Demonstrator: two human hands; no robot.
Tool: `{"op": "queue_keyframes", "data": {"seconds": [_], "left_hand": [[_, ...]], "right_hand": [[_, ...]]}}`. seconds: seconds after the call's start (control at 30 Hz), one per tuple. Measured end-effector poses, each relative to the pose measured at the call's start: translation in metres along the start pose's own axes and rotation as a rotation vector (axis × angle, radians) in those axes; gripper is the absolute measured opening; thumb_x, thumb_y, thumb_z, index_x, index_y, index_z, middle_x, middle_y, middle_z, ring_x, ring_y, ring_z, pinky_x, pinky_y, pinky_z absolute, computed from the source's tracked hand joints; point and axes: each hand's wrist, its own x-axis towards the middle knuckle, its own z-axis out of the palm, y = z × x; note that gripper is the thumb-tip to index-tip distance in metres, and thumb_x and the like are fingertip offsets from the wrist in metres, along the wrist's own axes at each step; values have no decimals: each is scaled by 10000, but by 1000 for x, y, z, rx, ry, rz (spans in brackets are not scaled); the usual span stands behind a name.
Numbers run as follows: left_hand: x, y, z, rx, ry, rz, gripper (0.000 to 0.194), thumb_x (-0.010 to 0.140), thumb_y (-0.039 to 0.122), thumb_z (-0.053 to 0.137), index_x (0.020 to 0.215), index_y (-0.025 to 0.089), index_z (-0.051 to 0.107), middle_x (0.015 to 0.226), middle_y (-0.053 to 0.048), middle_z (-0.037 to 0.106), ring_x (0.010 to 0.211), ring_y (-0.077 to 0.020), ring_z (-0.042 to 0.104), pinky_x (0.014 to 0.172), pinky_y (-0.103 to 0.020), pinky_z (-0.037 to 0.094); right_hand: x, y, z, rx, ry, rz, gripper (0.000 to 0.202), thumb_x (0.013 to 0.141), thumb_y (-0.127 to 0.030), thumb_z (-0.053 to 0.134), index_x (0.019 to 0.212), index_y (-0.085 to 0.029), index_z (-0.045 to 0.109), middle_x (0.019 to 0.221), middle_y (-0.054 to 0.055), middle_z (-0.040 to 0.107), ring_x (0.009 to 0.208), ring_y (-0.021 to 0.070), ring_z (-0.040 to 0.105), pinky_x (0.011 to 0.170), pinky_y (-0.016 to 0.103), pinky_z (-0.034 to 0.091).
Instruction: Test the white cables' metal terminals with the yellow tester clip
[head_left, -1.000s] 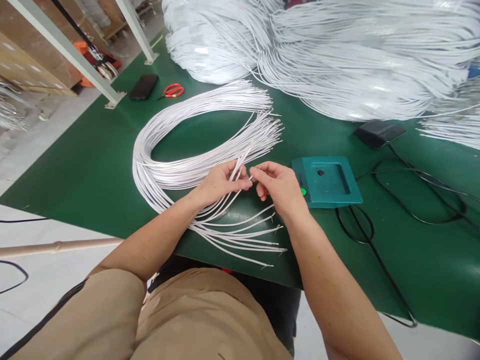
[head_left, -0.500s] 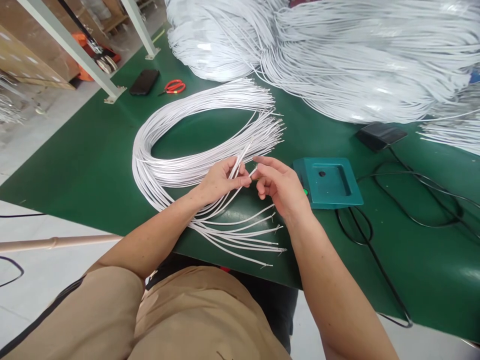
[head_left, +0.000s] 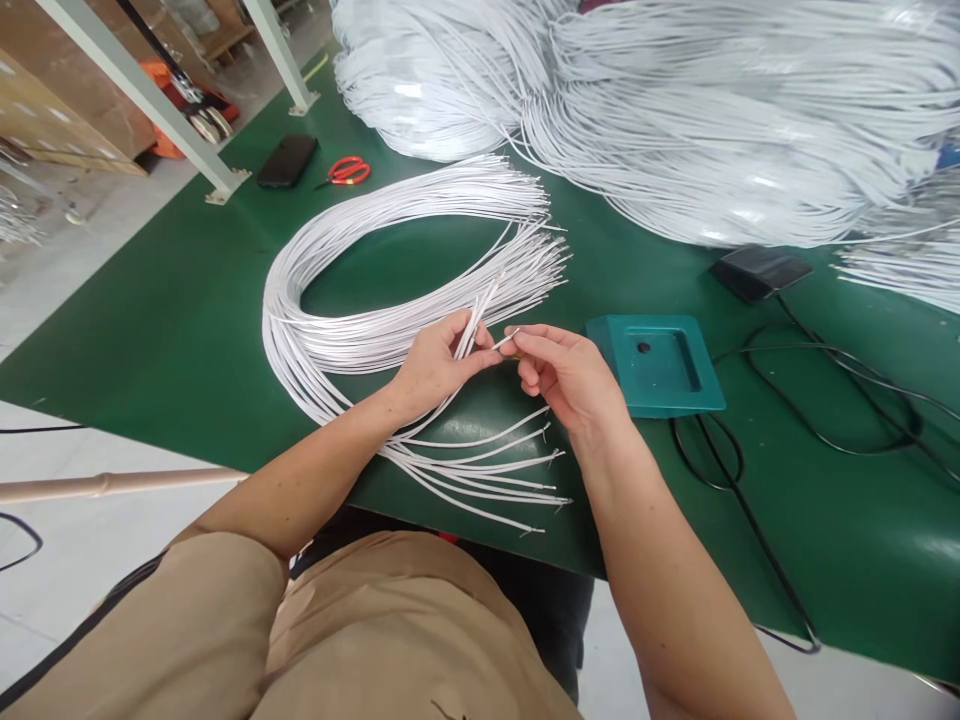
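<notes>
My left hand [head_left: 442, 362] is closed round a few white cables [head_left: 471, 330], their ends sticking up past the fingers. One cable end [head_left: 506, 340] reaches out to the right, and the thumb and fingers of my right hand [head_left: 562, 370] pinch it at the tip. Behind my left hand lies a curved bundle of white cables [head_left: 322, 240] on the green table. Several loose cables [head_left: 480, 465] with frayed ends fan out below both hands, near the table's front edge.
A teal device [head_left: 660, 365] sits right of my right hand, with black cords [head_left: 757, 520] beyond. Large white cable heaps [head_left: 697, 120] fill the back. Red-handled scissors [head_left: 349, 170], a black phone-like object [head_left: 288, 161] and a metal post [head_left: 142, 95] are at the back left.
The fingers of my right hand have closed together at the cable tip, with the index finger lowered. My left hand has hardly moved.
</notes>
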Motion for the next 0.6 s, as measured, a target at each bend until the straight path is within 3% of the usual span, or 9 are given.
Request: {"op": "queue_keyframes", "data": {"seconds": [0.17,0.3,0.43,0.53,0.6], "left_hand": [[0,-1,4,-147,-22,-11,318,737,361,733,772,184,472,844,-12,641,785,-134,567,790,-282,450],[2,0,3,-127,-12,-25,291,740,307,718,755,185,454,831,1,628,751,-118,548,766,-266,444],[2,1,2,-194,-19,-34,278,753,272,716,762,180,454,816,15,607,749,-101,541,767,-253,439],[2,0,1,-284,-42,-70,288,760,277,723,772,176,454,810,18,602,722,-91,554,712,-239,441],[2,-2,1,-327,-65,-98,304,758,288,729,778,175,447,809,13,611,717,-98,587,673,-234,442]], "right_hand": [[-2,1,3,-74,40,-57,184,658,-287,759,750,-138,705,709,28,710,410,43,445,377,189,373],[-1,4,7,-118,90,-94,149,658,-265,737,698,-150,650,605,-19,635,393,49,444,354,189,358],[-2,3,8,-123,26,-11,166,663,-255,694,623,-175,554,512,-68,513,335,56,407,307,199,299],[-3,1,6,-149,13,-22,120,672,-238,662,766,-177,621,571,-67,533,362,62,420,331,209,335],[-4,-1,5,-145,16,-87,248,684,-218,617,924,-179,669,599,-64,533,418,71,437,390,219,394]]}}
